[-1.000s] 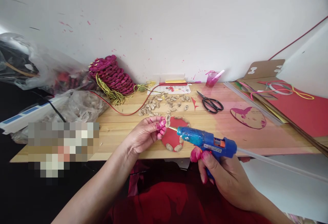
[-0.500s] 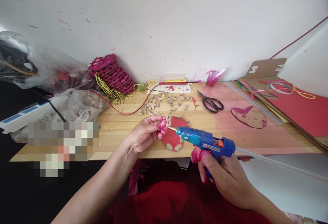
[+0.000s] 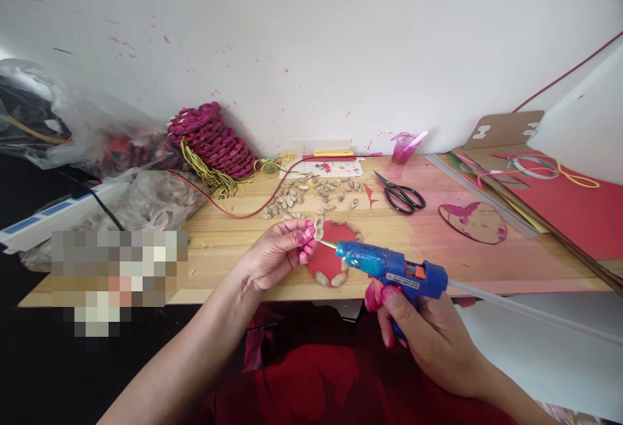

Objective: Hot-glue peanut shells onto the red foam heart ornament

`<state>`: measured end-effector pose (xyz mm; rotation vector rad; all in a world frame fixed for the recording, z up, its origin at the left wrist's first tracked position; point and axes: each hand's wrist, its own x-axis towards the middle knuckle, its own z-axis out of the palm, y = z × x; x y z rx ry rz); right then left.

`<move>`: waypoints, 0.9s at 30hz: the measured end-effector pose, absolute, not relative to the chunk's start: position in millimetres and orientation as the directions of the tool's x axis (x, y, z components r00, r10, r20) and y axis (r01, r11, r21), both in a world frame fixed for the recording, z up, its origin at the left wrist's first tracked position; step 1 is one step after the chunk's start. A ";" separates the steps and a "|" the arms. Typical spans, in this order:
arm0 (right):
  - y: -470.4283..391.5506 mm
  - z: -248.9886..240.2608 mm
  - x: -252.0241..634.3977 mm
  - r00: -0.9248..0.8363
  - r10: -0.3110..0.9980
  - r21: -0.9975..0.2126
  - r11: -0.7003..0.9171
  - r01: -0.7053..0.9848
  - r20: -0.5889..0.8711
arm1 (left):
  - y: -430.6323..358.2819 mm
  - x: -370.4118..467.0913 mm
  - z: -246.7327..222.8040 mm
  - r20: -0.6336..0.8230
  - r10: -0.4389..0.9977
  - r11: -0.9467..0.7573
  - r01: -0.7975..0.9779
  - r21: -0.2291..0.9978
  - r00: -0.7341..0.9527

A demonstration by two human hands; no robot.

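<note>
Between the fingertips of my left hand is a peanut shell piece, held upright. My right hand is wrapped round the handle of a blue glue gun, whose metal tip points left at the lower part of the shell. A clear glue stick sticks out of the gun's back. Below the tip, a red piece lies on the wooden table with several shells around its edge, partly hidden by my left fingers and the gun.
Loose shells lie behind the hands, near black scissors and a heart-shaped cardboard piece. A magenta woven bundle, a red cord and a pink cup are further back. Red sheets lie at the right.
The shell in my left fingers has tilted slightly and shifted a little left. The glue gun has moved very slightly right.
</note>
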<state>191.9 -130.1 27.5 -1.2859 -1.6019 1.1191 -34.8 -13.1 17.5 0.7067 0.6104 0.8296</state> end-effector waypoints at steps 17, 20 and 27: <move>-129.6 20.9 195.2 -0.191 0.981 -0.952 0.080 0.295 0.024 | -12.1 -33.4 17.9 -0.222 0.812 0.492 -0.428 0.758 0.540; -127.7 22.0 194.9 -0.193 0.981 -0.950 0.087 0.299 0.029 | -11.2 -33.0 17.4 -0.216 0.815 0.490 -0.439 0.753 0.538; -123.1 21.8 195.6 -0.160 0.987 -0.934 0.081 0.348 0.026 | -10.6 -31.0 17.9 -0.227 0.817 0.496 -0.443 0.747 0.531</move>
